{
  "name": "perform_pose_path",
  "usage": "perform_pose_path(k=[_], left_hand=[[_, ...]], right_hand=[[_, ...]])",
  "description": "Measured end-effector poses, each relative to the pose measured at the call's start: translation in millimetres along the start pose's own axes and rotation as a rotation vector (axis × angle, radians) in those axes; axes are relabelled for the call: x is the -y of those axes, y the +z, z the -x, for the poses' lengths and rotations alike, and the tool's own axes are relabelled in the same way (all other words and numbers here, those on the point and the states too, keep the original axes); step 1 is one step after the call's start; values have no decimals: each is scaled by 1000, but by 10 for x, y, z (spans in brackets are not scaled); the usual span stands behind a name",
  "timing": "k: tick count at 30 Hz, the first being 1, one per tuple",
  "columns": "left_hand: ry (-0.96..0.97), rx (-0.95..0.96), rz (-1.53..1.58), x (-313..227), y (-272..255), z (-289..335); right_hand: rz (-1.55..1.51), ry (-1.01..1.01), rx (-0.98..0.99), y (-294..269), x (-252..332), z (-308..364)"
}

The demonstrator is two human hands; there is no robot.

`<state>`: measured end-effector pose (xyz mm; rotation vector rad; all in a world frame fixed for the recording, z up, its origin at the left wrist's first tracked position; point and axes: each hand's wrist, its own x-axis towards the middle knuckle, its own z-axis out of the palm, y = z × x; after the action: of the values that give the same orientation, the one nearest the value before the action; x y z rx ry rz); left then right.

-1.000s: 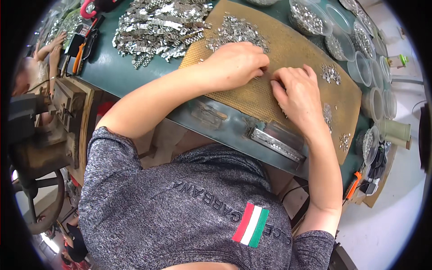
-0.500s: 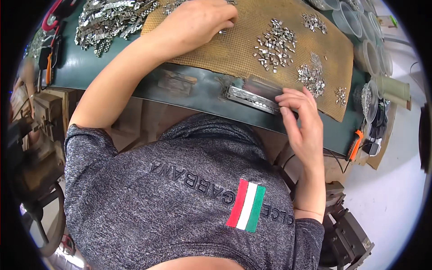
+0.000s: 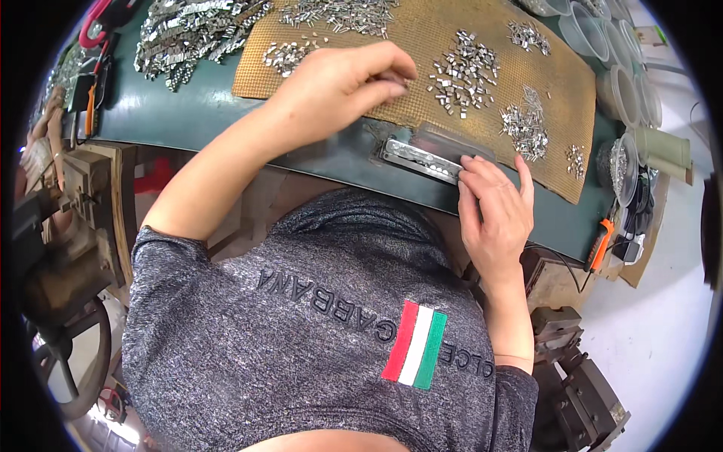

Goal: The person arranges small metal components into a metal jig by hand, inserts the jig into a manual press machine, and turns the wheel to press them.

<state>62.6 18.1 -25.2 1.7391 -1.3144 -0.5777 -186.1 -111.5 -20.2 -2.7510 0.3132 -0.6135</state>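
Note:
A narrow metal fixture [image 3: 422, 160] with a row of small shiny metal pieces along its channel lies at the near edge of the bench. My right hand [image 3: 493, 200] grips its right end, fingertips on top and thumb on the near side. My left hand [image 3: 339, 90] hovers above the near edge of the brown textured mat [image 3: 361, 56], left of the fixture. Its thumb and forefinger are pinched together; what they hold, if anything, is too small to make out. Beyond the hands, small metal pieces [image 3: 463, 75] lie heaped on the mat.
Linked metal strips [image 3: 188, 38] are piled at the far left. More loose parts [image 3: 339, 15] lie on the mat's far side, with thin pins [image 3: 526, 128] on its right. Clear plastic tubs [image 3: 617, 94] line the right edge, near an orange-handled tool [image 3: 601, 245].
My left hand has drawn back from the small parts toward me and slightly right, toward the fixture. My right hand has shifted slightly left and stays at the fixture's right end.

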Motion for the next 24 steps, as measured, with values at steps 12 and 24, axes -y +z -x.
perform_pose_path(k=[12, 24], left_hand=[[367, -81, -11, -354, 627, 61], [385, -130, -73, -220, 430, 96]], right_hand=[[-416, 236, -49, -50, -24, -102], [-186, 20, 125, -105, -81, -159]])
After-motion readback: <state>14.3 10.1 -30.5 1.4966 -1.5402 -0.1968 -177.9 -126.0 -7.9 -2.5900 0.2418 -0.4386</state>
